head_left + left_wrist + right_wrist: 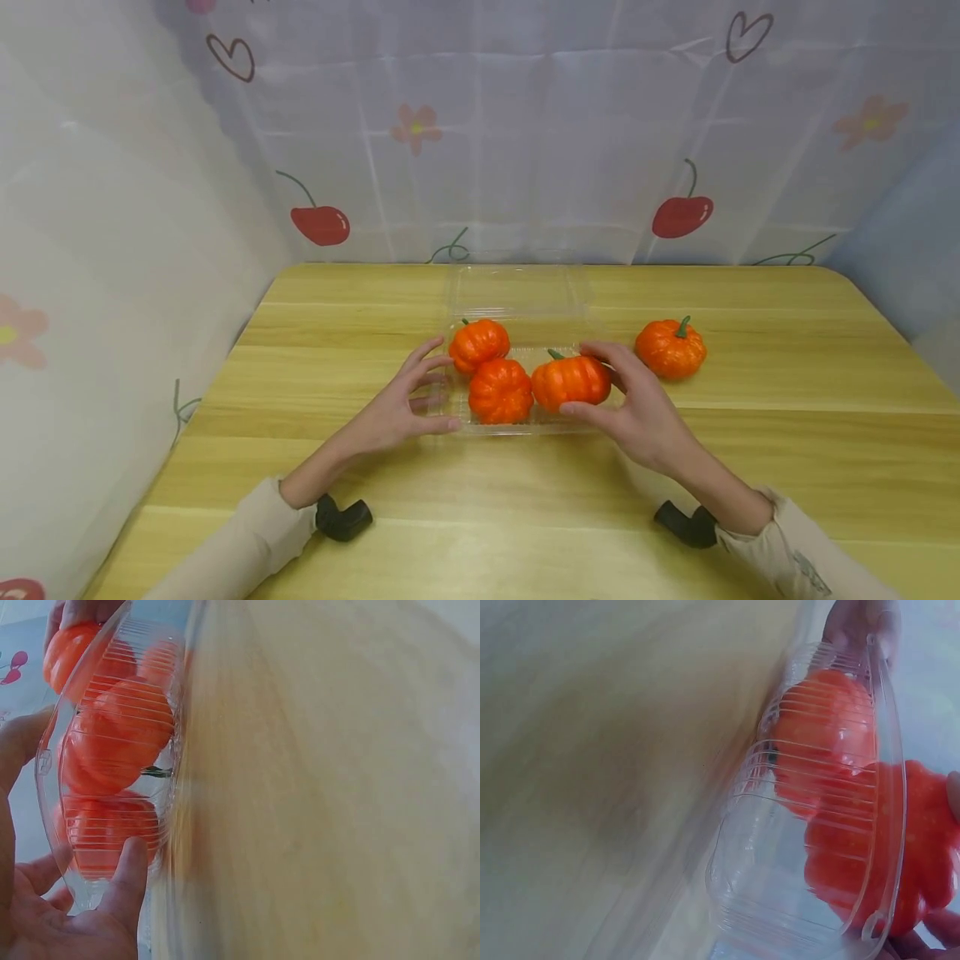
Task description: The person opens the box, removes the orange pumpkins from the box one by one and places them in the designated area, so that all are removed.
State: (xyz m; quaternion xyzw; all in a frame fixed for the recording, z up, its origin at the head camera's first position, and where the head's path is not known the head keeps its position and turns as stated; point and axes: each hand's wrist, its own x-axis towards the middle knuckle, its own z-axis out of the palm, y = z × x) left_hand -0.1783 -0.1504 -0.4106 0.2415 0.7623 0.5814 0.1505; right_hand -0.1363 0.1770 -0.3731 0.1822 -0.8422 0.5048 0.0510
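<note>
A clear plastic clamshell box [517, 430] sits on the table, its lid [517, 287] folded back toward the wall. Inside it are two small orange pumpkins, one at the back left [480, 345] and one at the front [501, 392]. My right hand [637, 408] grips a third pumpkin [572, 382] between thumb and fingers, over the right part of the box. In the right wrist view this pumpkin [922, 847] stands partly above the rim. My left hand [408, 396] rests against the box's left side, fingers spread and touching its wall [112, 825].
Another orange pumpkin [671, 348] with a green stem lies on the wooden table [787, 433], right of the box. A patterned cloth [517, 150] hangs behind the table, with more cloth along the left side. Each wrist bears a black mount [342, 518].
</note>
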